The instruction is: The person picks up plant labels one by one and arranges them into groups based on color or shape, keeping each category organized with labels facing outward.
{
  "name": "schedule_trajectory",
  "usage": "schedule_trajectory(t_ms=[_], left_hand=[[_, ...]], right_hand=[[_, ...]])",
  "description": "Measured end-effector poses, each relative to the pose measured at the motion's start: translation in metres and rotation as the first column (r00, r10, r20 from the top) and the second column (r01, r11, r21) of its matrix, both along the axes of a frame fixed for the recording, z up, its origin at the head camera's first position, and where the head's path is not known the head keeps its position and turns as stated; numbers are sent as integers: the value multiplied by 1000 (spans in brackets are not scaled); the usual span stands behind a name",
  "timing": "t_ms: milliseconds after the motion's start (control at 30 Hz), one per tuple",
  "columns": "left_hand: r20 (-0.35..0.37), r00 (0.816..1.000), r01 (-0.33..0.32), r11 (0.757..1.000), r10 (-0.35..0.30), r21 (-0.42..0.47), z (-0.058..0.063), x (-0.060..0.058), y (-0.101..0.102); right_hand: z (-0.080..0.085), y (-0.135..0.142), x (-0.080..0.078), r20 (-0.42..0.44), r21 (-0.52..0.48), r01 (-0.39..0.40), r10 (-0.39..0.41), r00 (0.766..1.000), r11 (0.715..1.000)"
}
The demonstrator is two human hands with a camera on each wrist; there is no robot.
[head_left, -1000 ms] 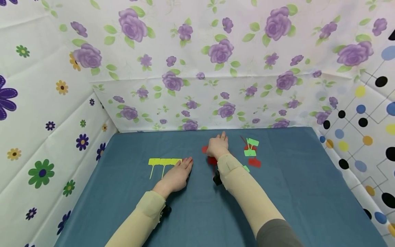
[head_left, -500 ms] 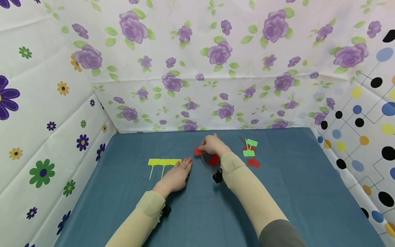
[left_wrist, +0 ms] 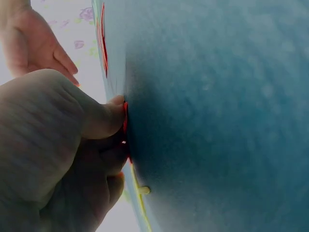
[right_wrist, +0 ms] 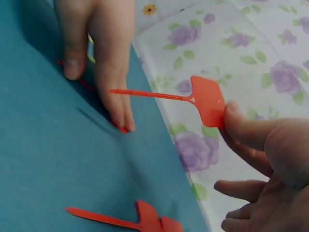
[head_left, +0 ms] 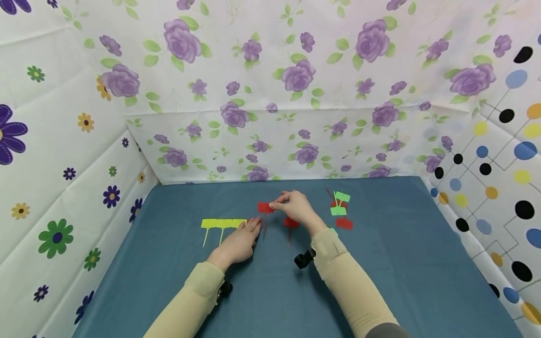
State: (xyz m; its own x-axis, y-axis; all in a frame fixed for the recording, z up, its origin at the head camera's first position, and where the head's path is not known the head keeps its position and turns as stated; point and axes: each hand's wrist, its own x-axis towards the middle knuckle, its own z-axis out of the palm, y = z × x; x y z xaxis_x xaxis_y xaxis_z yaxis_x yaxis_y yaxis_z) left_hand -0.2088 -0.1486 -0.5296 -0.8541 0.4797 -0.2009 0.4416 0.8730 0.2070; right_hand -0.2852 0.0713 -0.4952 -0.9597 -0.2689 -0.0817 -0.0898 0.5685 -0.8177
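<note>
My right hand pinches a red T-shaped plant label by the edge of its head, thumb against fingertips. Its thin stem hangs over the cloth in the head view and points at my left hand in the right wrist view. My left hand lies at the right end of a row of yellow plant labels, covering part of it. Beneath its straight fingers, a further red label shows at the fingertips, mostly hidden. Between the hands and me, more red labels lie overlapping on the cloth.
Green labels lie across red ones at the right, with another red label just below. A blue cloth covers the table. Flowered sheets stand behind it, with a dotted sheet on the right.
My right hand has picked a red label off the group and carried it left, beside the left fingertips; its stem has turned to point toward me. My left hand has stayed in place.
</note>
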Motion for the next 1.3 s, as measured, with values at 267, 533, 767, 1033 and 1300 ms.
schedule_trajectory(t_ms=[267,533,767,1033,1300], left_hand=[[44,999,-32,995,27,96,-3,-3,-4],[44,998,-39,995,35,87,-3,-2,-5],[36,999,-27,997,25,77,-3,-2,-6],[31,999,-13,998,11,56,-1,-2,-4],[-10,1000,0,999,1,45,-2,1,-1]], right_hand=[[-16,1,10,-70,70,17,-12,998,997],[-20,2,7,-58,190,-14,26,998,982],[-21,-3,6,-30,258,-12,20,999,966],[-22,-7,6,-30,338,2,9,999,941],[-26,-11,5,-48,396,-2,23,999,918]])
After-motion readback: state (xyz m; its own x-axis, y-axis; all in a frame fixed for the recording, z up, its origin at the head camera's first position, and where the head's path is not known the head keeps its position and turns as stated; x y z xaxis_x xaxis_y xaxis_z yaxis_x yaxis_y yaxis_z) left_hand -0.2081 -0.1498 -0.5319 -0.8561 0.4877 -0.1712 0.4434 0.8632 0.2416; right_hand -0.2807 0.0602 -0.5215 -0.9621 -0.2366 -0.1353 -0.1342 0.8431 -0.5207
